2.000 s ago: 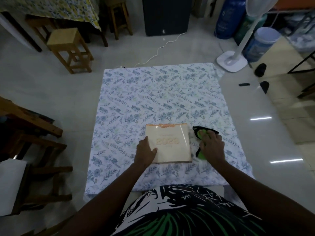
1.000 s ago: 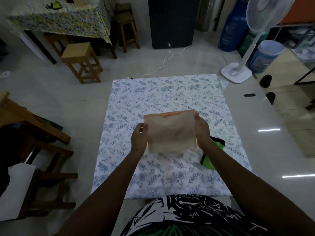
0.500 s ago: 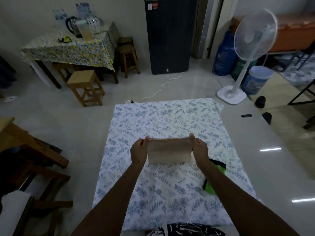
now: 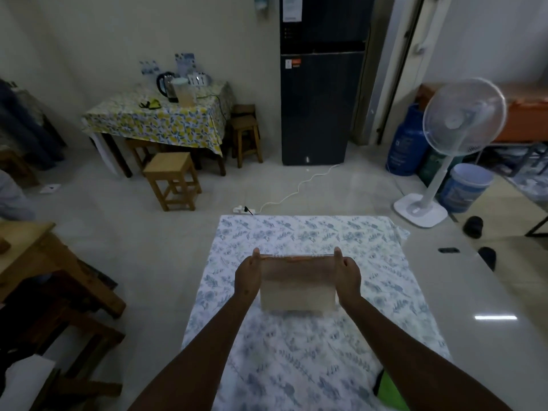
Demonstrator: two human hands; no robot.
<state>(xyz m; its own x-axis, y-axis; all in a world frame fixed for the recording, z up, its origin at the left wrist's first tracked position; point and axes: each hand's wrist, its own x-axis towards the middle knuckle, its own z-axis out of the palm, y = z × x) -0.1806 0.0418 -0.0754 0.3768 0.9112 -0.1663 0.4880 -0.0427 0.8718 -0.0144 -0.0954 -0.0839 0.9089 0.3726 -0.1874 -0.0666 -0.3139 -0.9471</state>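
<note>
A beige spiral-bound desk calendar (image 4: 297,287) stands tilted over the middle of the blue floral cloth (image 4: 302,360), its wire spine on top. My left hand (image 4: 248,278) grips its left edge and my right hand (image 4: 347,277) grips its right edge, thumbs up near the spine. A green and black cloth (image 4: 388,388) lies on the floral cloth near the bottom right, partly hidden by my right forearm.
A wooden stool (image 4: 172,179) and a table with a yellow patterned cover (image 4: 160,123) stand at the back left. A dark fridge (image 4: 321,84) is behind. A white standing fan (image 4: 456,143) and a bucket (image 4: 465,186) are at the right. Wooden furniture (image 4: 44,271) is on the left.
I picked the calendar up off the cloth with both hands and carried it further out, turning it nearly edge-on. My view has lifted toward the room, and the green cloth has been let go.
</note>
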